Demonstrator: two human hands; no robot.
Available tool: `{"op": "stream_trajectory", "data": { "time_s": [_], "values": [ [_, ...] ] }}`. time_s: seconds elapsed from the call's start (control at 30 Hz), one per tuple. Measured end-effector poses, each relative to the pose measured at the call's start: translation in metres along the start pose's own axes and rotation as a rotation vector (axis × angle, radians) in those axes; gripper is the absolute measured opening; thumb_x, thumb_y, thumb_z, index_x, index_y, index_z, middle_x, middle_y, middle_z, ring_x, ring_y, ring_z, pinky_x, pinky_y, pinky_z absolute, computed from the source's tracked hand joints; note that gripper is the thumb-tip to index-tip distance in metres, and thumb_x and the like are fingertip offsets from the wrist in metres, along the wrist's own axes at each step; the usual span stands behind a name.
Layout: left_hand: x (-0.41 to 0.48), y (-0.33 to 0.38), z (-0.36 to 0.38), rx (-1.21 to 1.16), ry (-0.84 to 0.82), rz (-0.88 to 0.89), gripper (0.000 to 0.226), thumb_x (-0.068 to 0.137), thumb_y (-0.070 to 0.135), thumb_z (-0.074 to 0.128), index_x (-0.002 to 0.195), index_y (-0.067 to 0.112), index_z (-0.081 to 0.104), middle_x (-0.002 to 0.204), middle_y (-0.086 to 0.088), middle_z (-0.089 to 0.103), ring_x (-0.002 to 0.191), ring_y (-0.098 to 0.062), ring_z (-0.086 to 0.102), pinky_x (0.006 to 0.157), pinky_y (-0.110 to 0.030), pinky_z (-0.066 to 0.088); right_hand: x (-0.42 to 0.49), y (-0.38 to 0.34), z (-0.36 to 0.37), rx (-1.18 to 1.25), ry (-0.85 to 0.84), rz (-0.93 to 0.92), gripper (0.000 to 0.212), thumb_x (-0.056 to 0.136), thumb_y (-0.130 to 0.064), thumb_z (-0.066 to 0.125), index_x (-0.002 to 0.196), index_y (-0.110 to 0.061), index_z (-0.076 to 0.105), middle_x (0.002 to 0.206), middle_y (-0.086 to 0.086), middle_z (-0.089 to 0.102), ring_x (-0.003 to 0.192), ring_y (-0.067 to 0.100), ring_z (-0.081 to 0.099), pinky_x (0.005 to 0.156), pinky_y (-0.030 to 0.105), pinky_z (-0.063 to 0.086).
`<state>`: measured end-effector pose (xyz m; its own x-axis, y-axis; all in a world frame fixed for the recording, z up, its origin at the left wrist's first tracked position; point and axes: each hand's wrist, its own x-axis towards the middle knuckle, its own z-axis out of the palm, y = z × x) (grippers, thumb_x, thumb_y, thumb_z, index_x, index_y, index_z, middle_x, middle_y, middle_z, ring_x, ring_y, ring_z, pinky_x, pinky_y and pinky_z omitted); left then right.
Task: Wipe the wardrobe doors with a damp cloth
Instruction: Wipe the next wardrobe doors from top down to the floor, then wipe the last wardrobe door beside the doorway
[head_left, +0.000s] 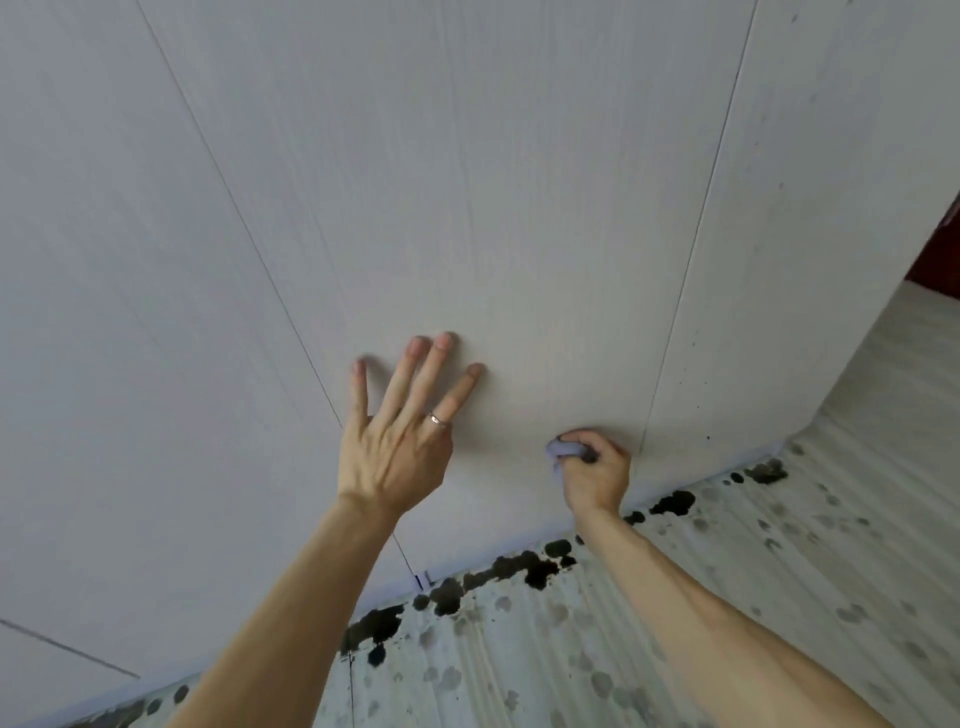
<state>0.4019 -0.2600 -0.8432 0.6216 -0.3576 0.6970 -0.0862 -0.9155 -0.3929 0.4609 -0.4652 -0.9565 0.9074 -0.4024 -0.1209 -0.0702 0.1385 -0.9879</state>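
The pale wood-grain wardrobe doors (467, 208) fill most of the view, split by thin vertical seams. My left hand (397, 436) lies flat against the middle door with its fingers spread; a ring sits on one finger. Lower and to the right, my right hand (595, 470) grips a small bunched grey-blue cloth (563, 449) and holds it against the same door near its bottom edge, close to the right seam. Most of the cloth is hidden inside the fist.
The floor (675, 597) below is pale and ribbed, with dark blotches (519, 566) along the wardrobe's base. The wardrobe's right corner ends at about (883, 312); a dark red patch (940, 249) shows beyond it.
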Motion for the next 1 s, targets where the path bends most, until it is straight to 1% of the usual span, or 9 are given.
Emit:
{"op": "stream_trajectory", "data": {
  "time_s": [0.13,0.27,0.4,0.5,0.6,0.67,0.83,0.93,1.0],
  "values": [
    [0.095,-0.017,-0.051,-0.01,0.064,0.054,0.074,0.086,0.02,0.064,0.154,0.031,0.038,0.165,-0.005,0.024,0.152,-0.025,0.022,0.12,-0.063,0.004,0.026,-0.112,-0.018,-0.109,0.032,-0.168,0.023,0.066,-0.004,0.063,0.074,-0.022,0.075,0.101,0.019,0.067,0.078,0.029,0.069,0.065,0.04,0.059],
    [0.189,-0.052,-0.12,-0.025,0.067,0.095,0.077,0.082,0.018,0.065,0.154,0.029,0.039,0.165,-0.004,0.024,0.153,-0.023,0.022,0.12,-0.062,0.004,0.023,-0.26,-0.016,-0.1,0.04,-0.258,0.033,0.07,0.009,0.067,0.074,-0.023,0.075,0.108,0.02,0.064,0.08,0.026,0.07,0.065,0.031,0.057],
    [0.298,-0.092,-0.198,-0.034,0.094,0.111,0.077,0.08,0.015,0.063,0.153,0.028,0.042,0.165,-0.003,0.025,0.152,-0.022,0.024,0.12,-0.06,0.005,0.0,-0.406,-0.015,-0.081,0.04,-0.318,0.046,0.072,0.011,0.07,0.071,-0.035,0.073,0.11,0.007,0.058,0.085,0.028,0.069,0.079,0.045,0.06],
    [0.378,-0.119,-0.258,-0.034,0.092,0.113,0.077,0.08,0.015,0.062,0.153,0.026,0.042,0.165,-0.004,0.024,0.152,-0.022,0.023,0.12,-0.06,0.005,-0.025,-0.507,-0.01,-0.049,0.008,-0.341,0.051,0.073,0.012,0.071,0.07,-0.039,0.072,0.111,-0.001,0.054,0.089,0.026,0.068,0.08,0.05,0.059],
    [0.464,-0.148,-0.318,-0.03,0.102,0.121,0.075,0.079,0.013,0.063,0.151,0.026,0.045,0.165,-0.005,0.025,0.151,-0.023,0.026,0.118,-0.062,0.009,-0.037,-0.618,0.0,-0.003,-0.054,-0.364,0.045,0.074,0.01,0.069,0.071,-0.034,0.073,0.104,-0.023,0.052,0.093,0.026,0.068,0.078,0.051,0.058],
    [0.51,-0.16,-0.353,-0.035,0.098,0.106,0.073,0.079,0.013,0.063,0.149,0.026,0.048,0.165,-0.006,0.026,0.151,-0.024,0.028,0.116,-0.063,0.012,-0.047,-0.685,0.005,0.009,-0.067,-0.407,0.043,0.074,0.01,0.069,0.072,-0.034,0.073,0.101,-0.027,0.052,0.093,0.027,0.068,0.078,0.051,0.058],
    [0.641,-0.192,-0.449,0.0,0.088,0.05,0.069,0.079,0.018,0.064,0.147,0.027,0.05,0.165,-0.006,0.027,0.149,-0.024,0.031,0.115,-0.065,0.014,-0.053,-0.875,-0.001,0.073,-0.108,-0.542,0.037,0.074,0.007,0.07,0.073,-0.03,0.072,0.106,-0.016,0.053,0.09,0.018,0.068,0.083,0.039,0.058],
    [0.702,-0.205,-0.494,0.022,0.122,-0.022,0.067,0.08,0.02,0.064,0.145,0.028,0.051,0.163,-0.006,0.029,0.148,-0.025,0.033,0.114,-0.064,0.015,-0.057,-0.976,-0.01,0.09,-0.196,-0.625,0.037,0.077,0.01,0.066,0.073,-0.026,0.07,0.111,-0.003,0.053,0.075,0.003,0.066,0.066,0.016,0.053],
    [0.732,-0.211,-0.514,0.008,0.144,-0.068,0.067,0.079,0.022,0.065,0.144,0.027,0.052,0.163,-0.006,0.03,0.146,-0.026,0.035,0.114,-0.064,0.017,-0.061,-1.03,-0.012,0.13,-0.239,-0.692,0.039,0.077,0.011,0.066,0.07,-0.028,0.069,0.116,0.006,0.055,0.07,0.002,0.066,0.057,0.012,0.049]
  ]
}}
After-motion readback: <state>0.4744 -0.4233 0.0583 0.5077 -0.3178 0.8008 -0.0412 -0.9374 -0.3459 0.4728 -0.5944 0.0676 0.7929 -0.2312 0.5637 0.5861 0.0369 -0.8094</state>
